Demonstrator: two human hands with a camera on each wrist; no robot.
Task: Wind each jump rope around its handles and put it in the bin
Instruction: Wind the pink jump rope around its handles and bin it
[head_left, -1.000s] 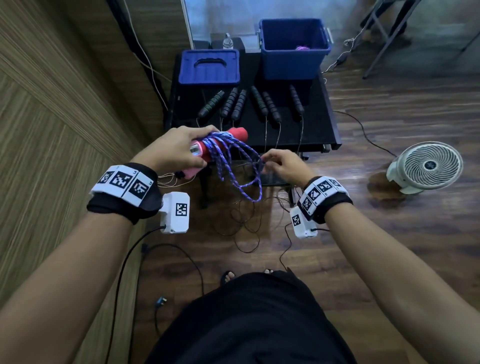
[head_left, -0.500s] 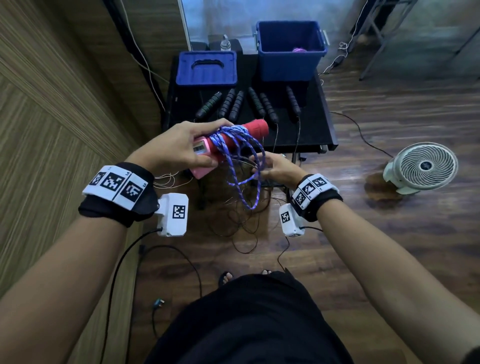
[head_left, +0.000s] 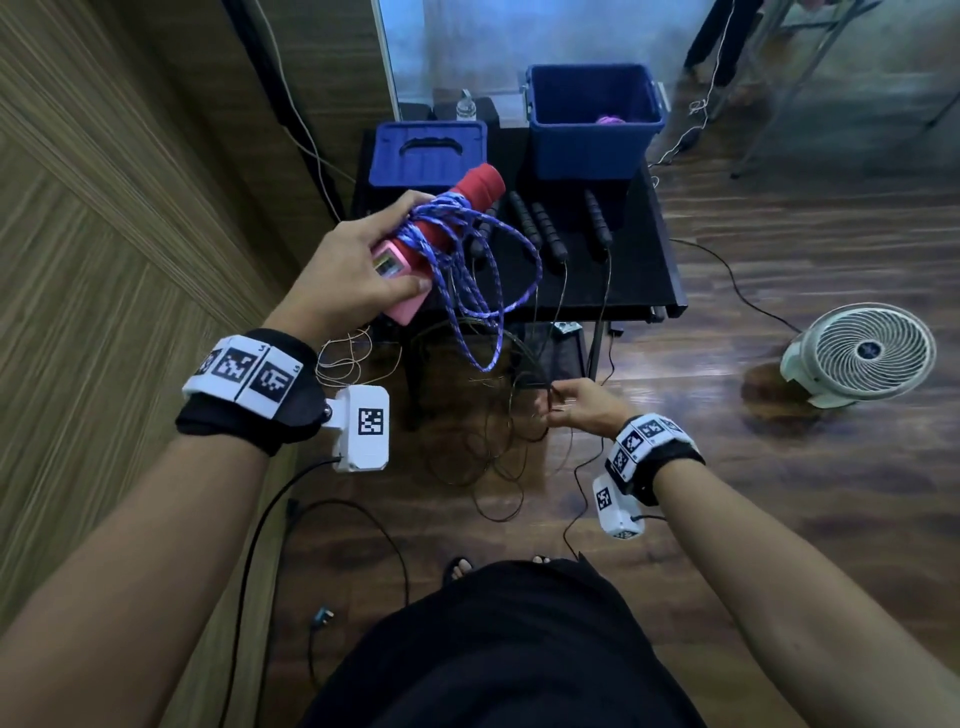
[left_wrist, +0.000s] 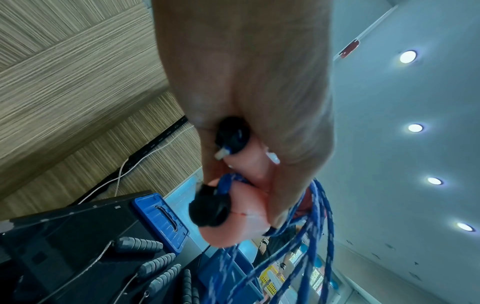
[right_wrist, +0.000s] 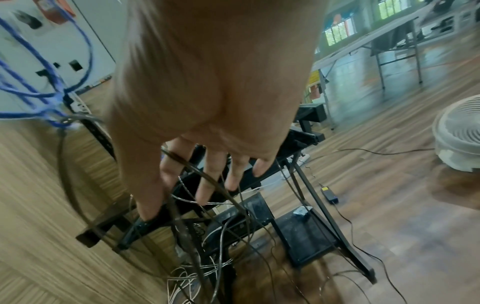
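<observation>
My left hand (head_left: 358, 265) grips a pair of red and pink handles (head_left: 467, 202) raised above the black table (head_left: 639, 280). A blue rope (head_left: 483, 291) is partly wound round them, and loose loops hang down. In the left wrist view the fingers wrap the pink handles (left_wrist: 249, 205) beside the blue rope (left_wrist: 322, 226). My right hand (head_left: 566, 405) is lower, in front of the table, among thin dark cords (right_wrist: 207, 181). Its fingers (right_wrist: 207, 185) are straight and spread, with a cord lying across them. The blue bin (head_left: 592, 150) stands at the table's back right with a purple rope (head_left: 610, 120) inside.
Several black jump-rope handles (head_left: 545, 234) lie on the table, their thin cords hanging over the front edge to the floor. A blue lid (head_left: 426, 156) lies at the back left. A white fan (head_left: 862, 353) stands on the floor to the right. A wood-panelled wall runs along the left.
My left hand has lifted the handles up and forward over the table. My right hand has dropped away from the blue rope, down among the hanging dark cords.
</observation>
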